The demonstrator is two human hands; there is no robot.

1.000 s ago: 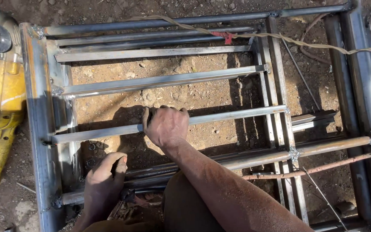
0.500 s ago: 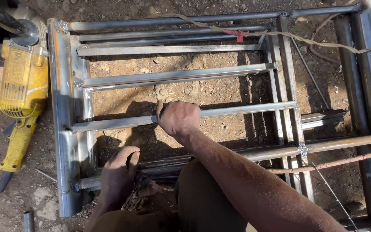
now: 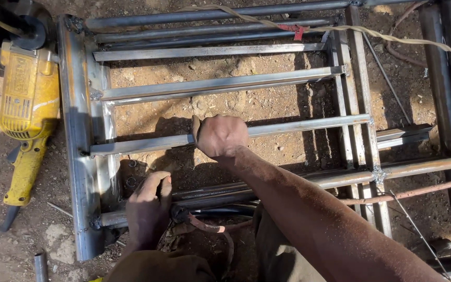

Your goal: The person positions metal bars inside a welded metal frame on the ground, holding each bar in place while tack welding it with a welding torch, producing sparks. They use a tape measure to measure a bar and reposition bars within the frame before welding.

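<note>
Nearest us, our left hand (image 3: 150, 209) had stayed curled over the lowest bar (image 3: 210, 196) of the steel frame (image 3: 76, 130) lying on the dirt ground (image 3: 6, 245), near its left corner. Our right hand (image 3: 220, 136) kept its closed fist around the middle crossbar (image 3: 298, 126), as half a second before; only our view had drifted, so the grip looked settled. Beyond the frame's left edge lay the yellow grinder (image 3: 27, 104), untouched.

grinder (image 3: 27, 115) left of frame (image 3: 79, 151) | right hand (image 3: 220, 136) on middle bar (image 3: 298, 127)
</note>
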